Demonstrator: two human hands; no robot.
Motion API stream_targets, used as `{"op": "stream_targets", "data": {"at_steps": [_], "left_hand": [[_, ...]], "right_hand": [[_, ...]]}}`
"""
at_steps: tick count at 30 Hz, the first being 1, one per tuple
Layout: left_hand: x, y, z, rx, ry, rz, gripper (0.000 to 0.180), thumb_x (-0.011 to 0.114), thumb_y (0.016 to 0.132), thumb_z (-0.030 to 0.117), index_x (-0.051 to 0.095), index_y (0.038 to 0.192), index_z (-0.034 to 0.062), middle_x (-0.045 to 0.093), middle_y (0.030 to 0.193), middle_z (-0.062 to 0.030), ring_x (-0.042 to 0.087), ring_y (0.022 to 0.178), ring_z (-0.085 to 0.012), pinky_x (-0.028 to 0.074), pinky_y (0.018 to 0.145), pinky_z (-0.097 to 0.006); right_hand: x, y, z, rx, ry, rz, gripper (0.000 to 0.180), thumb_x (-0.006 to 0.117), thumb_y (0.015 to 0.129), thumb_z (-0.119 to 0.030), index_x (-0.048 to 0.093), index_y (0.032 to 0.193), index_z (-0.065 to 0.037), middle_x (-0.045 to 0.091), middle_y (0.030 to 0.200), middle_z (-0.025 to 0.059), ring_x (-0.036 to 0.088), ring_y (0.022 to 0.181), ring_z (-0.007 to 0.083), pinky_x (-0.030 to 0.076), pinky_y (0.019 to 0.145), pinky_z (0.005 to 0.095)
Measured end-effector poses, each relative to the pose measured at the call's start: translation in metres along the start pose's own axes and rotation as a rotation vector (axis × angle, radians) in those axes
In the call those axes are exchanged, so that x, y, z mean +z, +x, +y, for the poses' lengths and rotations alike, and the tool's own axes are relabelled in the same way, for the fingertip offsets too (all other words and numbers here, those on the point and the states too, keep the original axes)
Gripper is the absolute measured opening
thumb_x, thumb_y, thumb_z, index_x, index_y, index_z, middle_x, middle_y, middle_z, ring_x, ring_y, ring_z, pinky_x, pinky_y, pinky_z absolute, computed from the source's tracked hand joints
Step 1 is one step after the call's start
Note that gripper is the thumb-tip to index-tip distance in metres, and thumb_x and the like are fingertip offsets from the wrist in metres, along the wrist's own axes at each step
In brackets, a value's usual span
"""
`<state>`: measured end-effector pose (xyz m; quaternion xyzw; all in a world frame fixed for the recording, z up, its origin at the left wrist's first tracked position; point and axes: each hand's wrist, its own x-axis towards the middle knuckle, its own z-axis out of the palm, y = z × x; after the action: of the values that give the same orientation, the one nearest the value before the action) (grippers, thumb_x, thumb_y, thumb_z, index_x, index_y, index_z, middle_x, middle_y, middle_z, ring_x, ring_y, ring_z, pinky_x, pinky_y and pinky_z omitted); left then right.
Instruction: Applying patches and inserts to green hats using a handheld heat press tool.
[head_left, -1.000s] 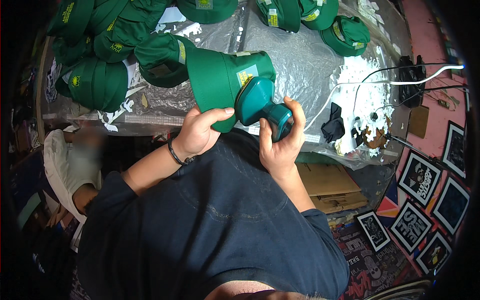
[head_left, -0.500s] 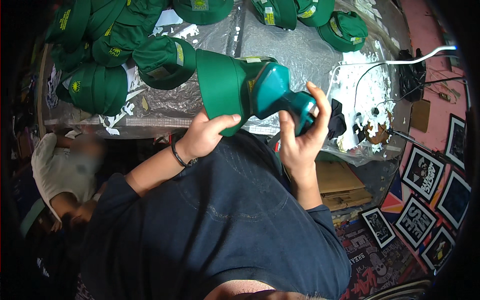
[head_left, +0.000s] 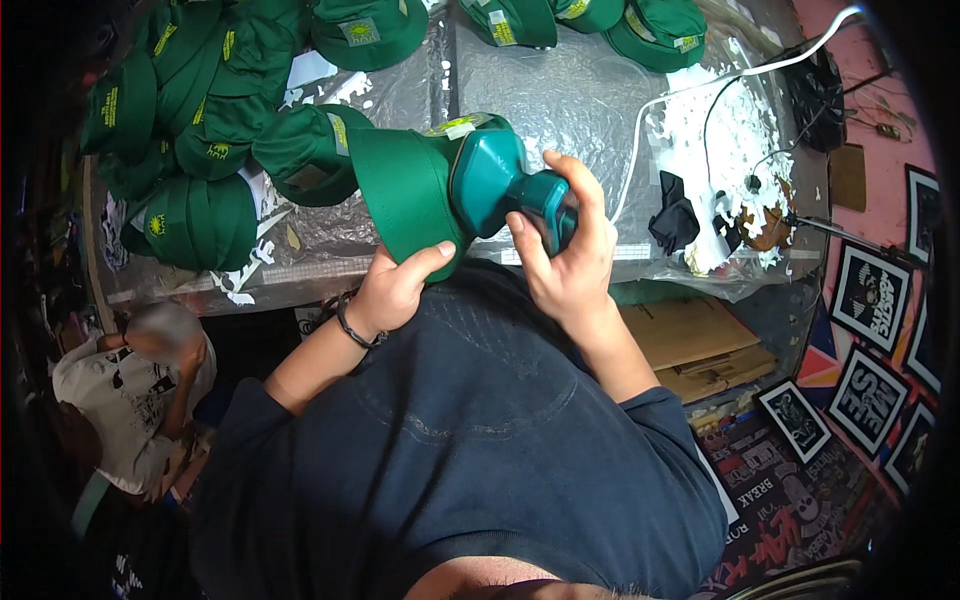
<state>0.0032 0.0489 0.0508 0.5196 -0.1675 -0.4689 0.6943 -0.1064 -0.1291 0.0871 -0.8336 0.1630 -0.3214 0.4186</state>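
A green bucket hat (head_left: 400, 190) is held up over the near edge of the table, its wide brim turned to the left. My left hand (head_left: 393, 287) grips the lower brim, thumb laid along the outside. In my right hand (head_left: 578, 255) is a teal hand-held iron (head_left: 492, 185), fingers and thumb closed around its handle. The broad face of the iron meets the crown of the hat, and the contact itself is hidden behind its body. A yellow-green and white patch (head_left: 460, 127) shows on the crown just above the iron.
Several green hats (head_left: 205, 215) are heaped at the left, others at the back. A plastic-covered table (head_left: 560, 95) carries white scraps (head_left: 700, 110), a black cloth (head_left: 675, 215) and a white cord (head_left: 640, 120) at the right. Another person (head_left: 140, 390) sits at the lower left. Cardboard (head_left: 690, 345) lies below the table.
The whole view has shifted a little. Both hands, the hat and the iron appear farther left in the picture, the iron still against the crown. The seated person's head has come up.
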Motion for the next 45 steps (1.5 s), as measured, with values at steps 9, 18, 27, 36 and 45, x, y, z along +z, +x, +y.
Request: {"op": "stream_targets", "data": {"at_steps": [9,18,27,36,45], "left_hand": [[-0.056,0.013,-0.025,-0.048,-0.805,0.248,0.043,0.05,0.09,0.002,0.051,0.133,-0.0022,0.056,0.134,-0.0145,0.05,0.128,-0.0309,0.036,0.112,-0.048],[-0.052,-0.01,-0.045,0.08,-1.015,0.15,0.055,0.056,0.088,0.018,0.047,0.14,0.0013,0.051,0.143,-0.0143,0.045,0.134,-0.0323,0.029,0.116,-0.052],[-0.03,-0.019,-0.038,0.137,-0.704,0.181,0.052,0.054,0.091,0.008,0.043,0.141,-0.0016,0.051,0.141,-0.0143,0.049,0.131,-0.0307,0.036,0.113,-0.046],[-0.004,-0.01,-0.046,0.459,0.536,0.28,0.008,0.055,0.093,0.002,0.058,0.087,-0.0028,0.058,0.08,-0.0109,0.054,0.073,-0.0268,0.044,0.071,-0.04],[0.003,0.019,-0.096,0.807,1.078,0.215,0.02,0.061,0.085,0.007,0.061,0.103,0.0006,0.059,0.113,-0.0205,0.06,0.101,-0.0374,0.049,0.083,-0.047]], "right_hand": [[-0.036,0.002,0.09,0.365,-0.332,-0.062,0.05,0.062,0.09,-0.015,0.041,0.135,-0.008,0.06,0.105,0.0237,0.062,0.091,0.0426,0.05,0.08,0.0455],[-0.037,-0.018,0.215,0.112,-0.886,-0.173,0.055,0.074,0.082,-0.018,0.054,0.133,-0.021,0.057,0.112,0.0139,0.057,0.101,0.033,0.043,0.086,0.0442],[-0.032,-0.026,0.259,0.024,-0.891,-0.23,0.059,0.073,0.079,-0.006,0.056,0.133,-0.021,0.053,0.117,0.0166,0.054,0.107,0.034,0.04,0.094,0.0458],[-0.019,-0.045,0.235,0.009,-0.816,-0.18,0.067,0.066,0.075,-0.003,0.052,0.139,-0.015,0.045,0.127,0.0242,0.043,0.122,0.0427,0.031,0.107,0.0512],[0.036,0.025,0.006,-0.364,-0.001,-0.438,0.068,0.083,0.066,-0.032,0.061,0.122,0.0,0.055,0.096,0.014,0.056,0.086,0.0282,0.046,0.077,0.0368]]}}
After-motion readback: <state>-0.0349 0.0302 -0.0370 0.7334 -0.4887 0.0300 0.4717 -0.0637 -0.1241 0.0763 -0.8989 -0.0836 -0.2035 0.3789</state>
